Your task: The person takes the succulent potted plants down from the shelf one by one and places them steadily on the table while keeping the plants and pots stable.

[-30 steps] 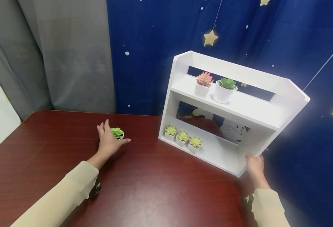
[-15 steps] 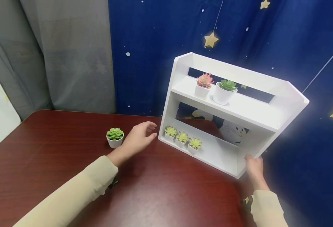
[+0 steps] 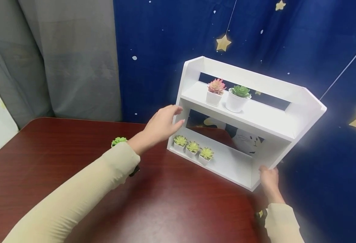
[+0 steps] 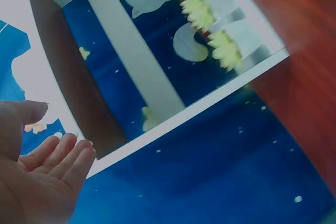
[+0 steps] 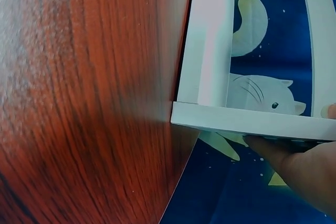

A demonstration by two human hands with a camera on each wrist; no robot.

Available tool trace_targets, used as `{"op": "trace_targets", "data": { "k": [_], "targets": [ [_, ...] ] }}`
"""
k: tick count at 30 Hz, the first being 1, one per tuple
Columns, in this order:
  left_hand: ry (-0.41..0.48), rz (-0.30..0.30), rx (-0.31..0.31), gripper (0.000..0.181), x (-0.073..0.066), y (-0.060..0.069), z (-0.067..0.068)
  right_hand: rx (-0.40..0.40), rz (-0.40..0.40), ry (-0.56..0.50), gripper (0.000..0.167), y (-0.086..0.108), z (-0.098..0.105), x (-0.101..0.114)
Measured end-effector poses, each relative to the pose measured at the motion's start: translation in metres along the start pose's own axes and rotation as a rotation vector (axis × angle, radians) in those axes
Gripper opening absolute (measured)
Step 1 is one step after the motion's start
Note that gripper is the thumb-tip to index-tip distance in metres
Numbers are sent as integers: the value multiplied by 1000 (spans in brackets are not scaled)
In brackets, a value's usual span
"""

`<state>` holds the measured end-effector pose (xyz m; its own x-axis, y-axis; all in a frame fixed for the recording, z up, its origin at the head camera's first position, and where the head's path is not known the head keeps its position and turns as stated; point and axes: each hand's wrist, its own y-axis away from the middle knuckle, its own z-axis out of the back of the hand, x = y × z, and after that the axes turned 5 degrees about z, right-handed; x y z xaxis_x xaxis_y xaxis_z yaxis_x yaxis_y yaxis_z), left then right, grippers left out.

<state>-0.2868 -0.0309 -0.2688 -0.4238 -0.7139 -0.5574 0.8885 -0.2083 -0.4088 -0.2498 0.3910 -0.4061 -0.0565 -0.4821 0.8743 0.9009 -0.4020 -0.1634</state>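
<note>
A white two-tier shelf (image 3: pixel 263 118) stands at an angle on the table's right side. My left hand (image 3: pixel 162 125) is beside its left side panel, fingers relaxed and apart, holding nothing; in the left wrist view the hand (image 4: pixel 47 171) is near the shelf's edge (image 4: pixel 147 142). My right hand (image 3: pixel 270 179) grips the lower right side panel; in the right wrist view the hand (image 5: pixel 304 171) is around that panel (image 5: pixel 252 120). The upper tier holds a pink succulent (image 3: pixel 216 91) and a green one (image 3: pixel 238 98). Three small yellow-green succulents (image 3: pixel 192 149) line the lower tier's left.
Behind my left forearm, a green succulent (image 3: pixel 118 140) on the dark red table (image 3: pixel 59 152) is partly hidden. A grey curtain (image 3: pixel 81 60) and a blue star-patterned curtain (image 3: pixel 153 60) hang behind the table.
My left hand has moved right, away from the green succulent on the table, to the shelf's left side. The right hand keeps its grip on the shelf.
</note>
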Motion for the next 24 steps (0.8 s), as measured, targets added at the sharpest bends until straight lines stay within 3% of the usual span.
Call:
{"op": "trace_targets", "data": {
  "k": [5,10,13,20,24],
  "targets": [
    [58,14,-2,58,-20,-18,9,-1,-16,-13,55,0,0,2],
    [50,26,116,78,-36,-31,12,3,-15,-20,56,1,0,5],
    [52,33,154,79,-44,-37,9,-2,-11,-26,56,0,0,5],
    [112,81,49,69,-58,-57,0,-19,-10,-32,55,0,-1,5],
    [127,99,37,71,-62,-68,-3,-21,-25,-20,54,1,-2,5]
  ]
}}
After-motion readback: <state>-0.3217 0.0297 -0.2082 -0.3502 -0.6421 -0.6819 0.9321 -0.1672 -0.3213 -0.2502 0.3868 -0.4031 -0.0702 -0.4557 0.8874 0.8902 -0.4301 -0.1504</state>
